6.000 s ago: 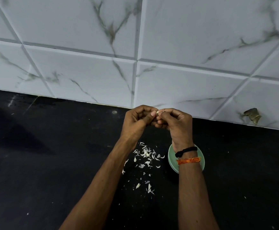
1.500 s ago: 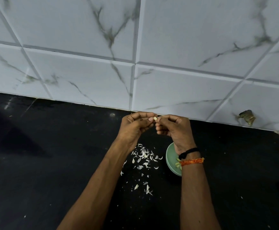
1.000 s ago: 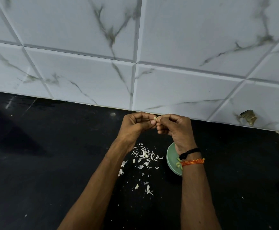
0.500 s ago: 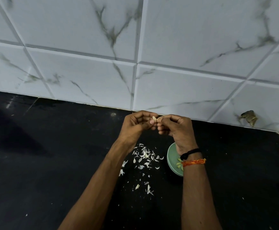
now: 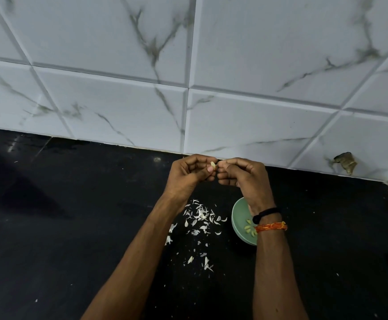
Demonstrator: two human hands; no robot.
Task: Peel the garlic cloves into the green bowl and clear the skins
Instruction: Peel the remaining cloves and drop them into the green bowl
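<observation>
Above the black stone bench (image 5: 72,227), the left hand (image 5: 188,176) and right hand (image 5: 246,179) meet, fingertips pinching a small pale garlic clove (image 5: 213,165). At five o'clock from them sits a round green bowl (image 5: 238,218) holding peeled cloves (image 5: 248,228); white papery skins (image 5: 200,215) lie scattered at its nine o'clock.

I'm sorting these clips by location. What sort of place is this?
Most likely a home kitchen counter: a black stone countertop meets a wall of white marble-look tiles, and both hands work a garlic clove above a green bowl and scattered skins.
</observation>
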